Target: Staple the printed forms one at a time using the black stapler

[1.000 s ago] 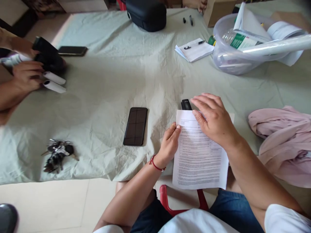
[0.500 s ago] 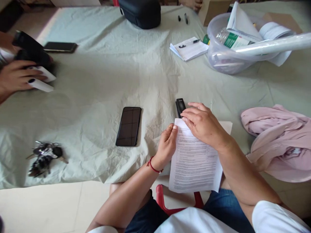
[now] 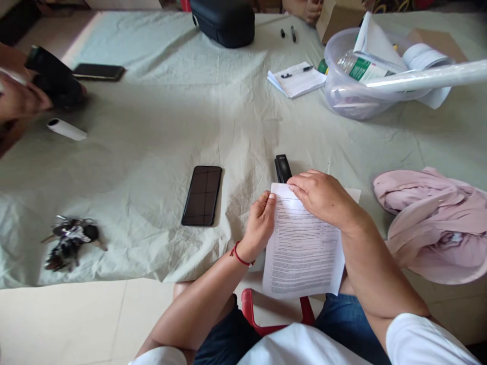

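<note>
1. Since the earlier frame, the right hand (image 3: 323,197) had drawn back from its spread-out reach over the sheet and settled, fingers curled, on the top left corner of the printed sheet (image 3: 304,248). At the far left another person's hand (image 3: 17,99) had let one white tube (image 3: 66,129) lie alone on the cloth and held only a dark object.
2. Left hand (image 3: 261,225): thumb and fingertips pinched the sheet's left edge near the top, probably to keep the pages square.
3. Right hand: pressed down on the corner, fingertips bent onto the paper; it grasped nothing else. It seemed to pin the corner flat.
4. The sheet lay at the near table edge, its lower part hanging off over the person's lap. A second page edge showed behind it on the right.
5. A black stapler (image 3: 282,167) lay just beyond the sheet's top corner, touching or nearly touching it; I could not tell which.
6. Nearby on the green cloth (image 3: 171,116): a dark phone (image 3: 202,195) to the left of the hands, a bunch of keys (image 3: 70,241) further left, a pink garment (image 3: 433,223) to the right.
</note>
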A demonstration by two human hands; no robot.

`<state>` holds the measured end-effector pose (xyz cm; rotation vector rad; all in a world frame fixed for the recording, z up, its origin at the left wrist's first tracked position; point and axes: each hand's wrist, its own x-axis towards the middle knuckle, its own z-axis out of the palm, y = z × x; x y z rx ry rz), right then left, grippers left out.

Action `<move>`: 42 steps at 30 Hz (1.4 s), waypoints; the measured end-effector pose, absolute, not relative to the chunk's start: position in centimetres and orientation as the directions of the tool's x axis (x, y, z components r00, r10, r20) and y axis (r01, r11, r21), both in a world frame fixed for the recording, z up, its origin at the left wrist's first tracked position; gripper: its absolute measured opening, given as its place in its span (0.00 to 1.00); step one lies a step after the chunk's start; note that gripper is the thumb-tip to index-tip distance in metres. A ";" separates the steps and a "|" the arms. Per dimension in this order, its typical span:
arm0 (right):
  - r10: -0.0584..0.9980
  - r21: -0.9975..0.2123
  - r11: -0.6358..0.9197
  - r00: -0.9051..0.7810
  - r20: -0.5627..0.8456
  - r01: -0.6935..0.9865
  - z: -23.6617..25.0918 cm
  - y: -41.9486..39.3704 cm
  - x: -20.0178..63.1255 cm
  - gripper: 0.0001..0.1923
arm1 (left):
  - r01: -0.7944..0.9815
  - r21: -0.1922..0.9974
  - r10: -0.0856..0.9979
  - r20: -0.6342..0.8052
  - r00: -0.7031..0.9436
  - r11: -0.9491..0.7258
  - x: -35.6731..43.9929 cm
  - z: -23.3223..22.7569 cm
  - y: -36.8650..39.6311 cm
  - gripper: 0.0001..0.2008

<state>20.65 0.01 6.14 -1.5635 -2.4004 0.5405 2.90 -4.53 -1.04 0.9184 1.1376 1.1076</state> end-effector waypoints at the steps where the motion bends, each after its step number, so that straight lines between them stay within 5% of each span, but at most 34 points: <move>1: 0.917 -0.469 0.353 -0.398 0.003 0.810 6.2 0.1 20.8 0.14 | -0.193 0.956 0.975 -0.214 0.063 0.222 2.8 -0.9 -4.5 0.24; 6: 0.955 -0.617 0.288 -0.270 0.125 0.733 6.7 1.0 22.4 0.11 | -0.160 0.963 0.960 -0.182 0.215 0.219 2.1 -0.4 -4.3 0.25; 12: 0.949 -0.514 0.313 -0.238 0.208 0.799 5.6 1.8 23.8 0.14 | -0.050 0.973 0.953 -0.208 0.222 0.224 2.1 -0.6 -4.5 0.28; 17: 0.933 -0.412 0.361 -0.323 0.160 0.836 4.9 1.5 23.6 0.20 | -0.049 0.974 0.957 -0.209 0.201 0.223 2.4 -0.7 -4.5 0.30; 42: 0.955 -0.534 0.294 -0.265 0.133 0.793 4.8 1.6 21.8 0.17 | 0.066 0.998 0.987 -0.020 0.162 0.009 2.4 -1.7 -4.7 0.30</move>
